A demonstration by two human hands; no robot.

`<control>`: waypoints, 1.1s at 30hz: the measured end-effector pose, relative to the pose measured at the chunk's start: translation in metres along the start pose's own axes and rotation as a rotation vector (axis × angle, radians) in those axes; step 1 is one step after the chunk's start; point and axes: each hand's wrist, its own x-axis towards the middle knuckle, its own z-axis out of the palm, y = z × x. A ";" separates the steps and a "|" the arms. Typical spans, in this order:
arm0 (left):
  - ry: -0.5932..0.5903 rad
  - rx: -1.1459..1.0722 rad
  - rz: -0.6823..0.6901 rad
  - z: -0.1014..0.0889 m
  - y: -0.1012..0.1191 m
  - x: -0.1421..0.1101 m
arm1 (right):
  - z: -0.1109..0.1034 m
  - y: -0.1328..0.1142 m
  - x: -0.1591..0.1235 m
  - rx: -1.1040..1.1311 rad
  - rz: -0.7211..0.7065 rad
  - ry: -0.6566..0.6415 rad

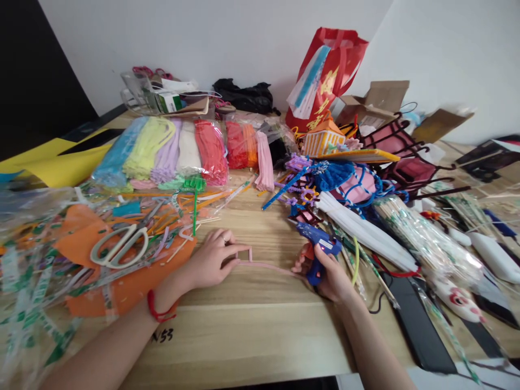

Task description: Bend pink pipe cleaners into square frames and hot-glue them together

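Craft supplies of fuzzy, plastic and paper-like surfaces on a smooth wood-grain desk.

The glue gun is smooth blue plastic; the scissors have smooth, pale plastic-looking handles. Bundled pipe cleaners look soft and fuzzy under clear, glossy, crinkled plastic wrap. The orange sheet is matt, the yellow sheet smooth. The carton is plain matt brown cardboard, the red bag slightly shiny with gold print, and the black bag thin, wrinkled plastic.

A red bag with gold lettering stands at 1 o'clock, a crumpled black bag at 12, a clear mug at 10, a cardboard box at 2
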 end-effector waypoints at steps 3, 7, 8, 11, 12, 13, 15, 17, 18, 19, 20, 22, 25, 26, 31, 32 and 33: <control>-0.004 0.002 0.002 -0.001 0.001 0.001 | 0.000 -0.002 -0.002 0.007 0.004 0.050; -0.015 0.004 -0.007 -0.001 0.002 0.002 | 0.001 -0.002 -0.003 -0.080 -0.027 0.089; -0.016 0.004 -0.009 -0.001 0.002 0.002 | 0.001 -0.001 -0.003 -0.099 -0.023 0.096; -0.018 0.006 -0.011 -0.001 0.002 0.001 | 0.000 0.003 0.000 -0.136 -0.010 0.132; -0.019 0.007 -0.011 -0.001 0.002 0.001 | 0.001 0.004 0.000 -0.141 -0.013 0.145; -0.020 0.008 -0.012 -0.001 0.002 0.001 | 0.001 0.005 0.001 -0.148 -0.019 0.156; -0.019 0.008 -0.012 -0.001 0.002 0.001 | 0.001 0.006 0.002 -0.169 -0.048 0.169; -0.018 0.008 -0.011 -0.001 0.001 0.001 | 0.001 0.006 0.002 -0.204 -0.088 0.159; -0.019 0.008 -0.012 -0.001 0.001 0.001 | 0.001 0.005 0.002 -0.218 -0.099 0.150; -0.020 0.009 -0.012 -0.001 0.001 0.001 | 0.001 0.005 0.002 -0.224 -0.102 0.143; -0.020 0.009 -0.011 -0.001 0.001 0.001 | 0.001 0.005 0.002 -0.224 -0.101 0.141; -0.014 0.009 -0.009 -0.001 0.001 0.001 | 0.001 0.004 0.002 -0.227 -0.092 0.147; -0.001 0.006 -0.005 -0.001 0.002 0.000 | 0.003 0.004 0.001 -0.243 -0.084 0.171; 0.001 0.004 -0.003 -0.001 0.002 0.000 | 0.003 0.004 0.001 -0.249 -0.079 0.180; 0.007 -0.007 0.001 -0.001 0.002 0.000 | 0.003 0.005 0.001 -0.285 -0.063 0.215; 0.004 -0.007 -0.002 -0.001 0.002 0.000 | 0.003 0.005 0.001 -0.292 -0.061 0.215; 0.000 -0.008 -0.005 -0.001 0.002 0.000 | 0.002 0.005 0.001 -0.299 -0.059 0.210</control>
